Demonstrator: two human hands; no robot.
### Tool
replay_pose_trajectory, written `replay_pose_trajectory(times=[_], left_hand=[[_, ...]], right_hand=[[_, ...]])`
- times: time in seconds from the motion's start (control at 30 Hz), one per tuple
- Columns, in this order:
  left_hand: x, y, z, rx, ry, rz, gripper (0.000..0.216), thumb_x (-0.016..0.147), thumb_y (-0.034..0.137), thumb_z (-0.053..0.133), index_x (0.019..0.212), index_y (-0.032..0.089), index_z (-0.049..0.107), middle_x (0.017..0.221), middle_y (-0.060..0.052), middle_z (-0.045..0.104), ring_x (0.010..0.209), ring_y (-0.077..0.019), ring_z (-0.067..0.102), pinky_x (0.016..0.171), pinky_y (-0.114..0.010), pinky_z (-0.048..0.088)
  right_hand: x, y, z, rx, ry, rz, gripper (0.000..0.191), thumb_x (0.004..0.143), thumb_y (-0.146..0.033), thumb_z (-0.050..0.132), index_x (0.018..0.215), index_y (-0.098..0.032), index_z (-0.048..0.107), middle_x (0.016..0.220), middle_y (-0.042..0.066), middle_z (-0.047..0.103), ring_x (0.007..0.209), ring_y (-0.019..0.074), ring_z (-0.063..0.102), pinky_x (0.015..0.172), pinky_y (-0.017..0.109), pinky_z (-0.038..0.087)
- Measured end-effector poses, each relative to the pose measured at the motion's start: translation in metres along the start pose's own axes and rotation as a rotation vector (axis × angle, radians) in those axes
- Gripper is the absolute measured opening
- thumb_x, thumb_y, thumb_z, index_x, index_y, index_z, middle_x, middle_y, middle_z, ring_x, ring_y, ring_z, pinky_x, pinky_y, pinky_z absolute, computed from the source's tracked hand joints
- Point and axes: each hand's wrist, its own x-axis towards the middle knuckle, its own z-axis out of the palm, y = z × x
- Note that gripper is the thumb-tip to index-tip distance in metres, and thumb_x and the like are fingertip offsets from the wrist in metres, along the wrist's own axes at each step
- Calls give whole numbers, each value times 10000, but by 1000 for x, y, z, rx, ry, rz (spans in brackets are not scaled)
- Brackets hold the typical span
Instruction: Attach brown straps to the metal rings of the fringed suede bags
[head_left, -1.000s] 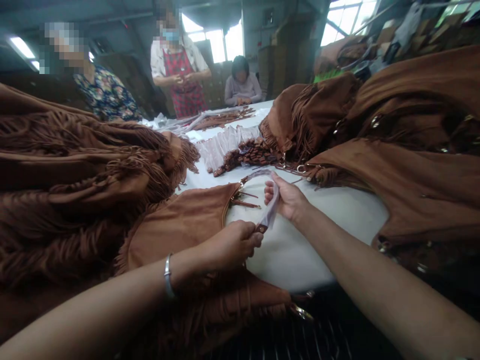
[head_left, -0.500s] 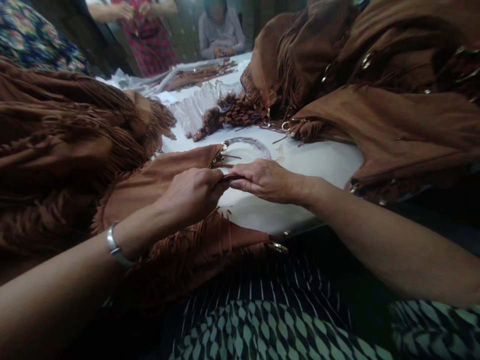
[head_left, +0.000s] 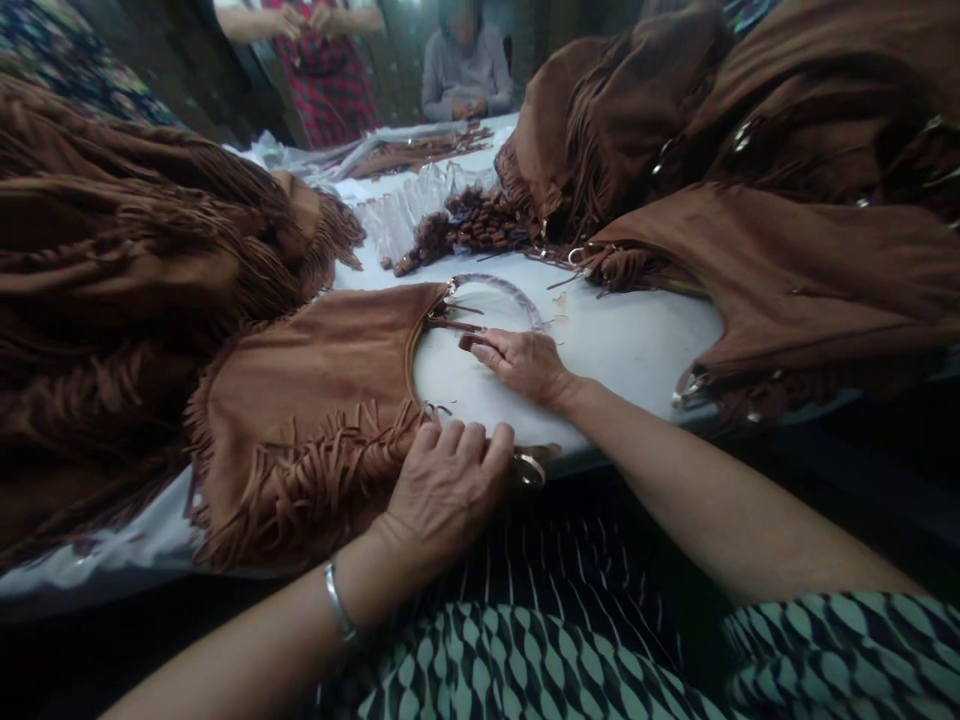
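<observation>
A brown fringed handbag [head_left: 322, 350] lies flat in front of me, its curved opening facing right. My left hand [head_left: 450, 480] is closed over the bag's near corner, close to a gold metal ring [head_left: 531, 468]. Above the table by the opening, my right hand [head_left: 531, 366] pinches a small dark brown piece [head_left: 471, 343] between thumb and fingers. Thin brown cords [head_left: 457, 324] hang from the bag's far corner beside that piece. A ring-shaped handle wrapped in clear film [head_left: 506, 292] extends from the same corner.
Brown fringed bags are heaped at left [head_left: 112, 300] and right [head_left: 810, 270]. Behind the handle, a pile of brown beads [head_left: 480, 220] lies by clear plastic [head_left: 401, 210]. Brown strips [head_left: 427, 150] lie farther back on the white table [head_left: 622, 340]. Two people are across the table.
My left hand has left the right hand's side and come down to the bag's near corner. My right hand stays near the opening, with the brown piece in its fingers.
</observation>
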Motion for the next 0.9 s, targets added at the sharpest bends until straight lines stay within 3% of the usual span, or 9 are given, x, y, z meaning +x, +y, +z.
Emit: replay_pose_trajectory(times=[0.17,0.3,0.43,0.53,0.7,0.9], left_hand=[[34,-50,-34,-382,32,-169,274,856,437,490,927,174,525,848,-29,592,778,-174,547,669,-269,409],[52,-78,-49,-621,27,-265,300,859,482,476,859,193,558,744,11,603,657,-127,536,574,-217,354],[63,-90,-39,-660,-2,-281,301,854,487,480,852,207,589,731,11,609,627,-125,525,547,-214,324],[71,-91,-25,-574,32,-264,279,846,454,495,784,193,575,757,3,601,656,-130,529,571,-225,328],[89,-96,-7,-469,34,-247,276,847,434,476,774,179,551,769,-16,586,674,-149,538,576,-243,320],[101,-112,2,-678,-10,-324,312,833,469,492,761,182,591,728,-15,620,662,-147,549,569,-232,336]], right_hand=[[-4,10,-8,301,82,49,332,893,-400,431,753,-162,614,605,14,582,569,136,521,544,231,334],[-2,14,-13,604,120,91,370,874,-459,460,711,-150,581,503,-14,493,473,111,444,493,225,329],[-2,18,-22,900,138,177,425,851,-523,500,697,-134,572,436,-34,436,407,84,368,441,214,293],[-1,22,-35,1006,64,201,430,843,-522,528,683,-126,582,442,-27,452,401,71,368,428,206,272],[16,24,-58,1063,-30,227,416,799,-514,596,662,-122,589,539,-6,511,390,54,367,384,196,264],[51,14,-53,1062,-147,282,410,777,-514,623,677,-118,582,467,-33,452,387,53,347,375,180,266]])
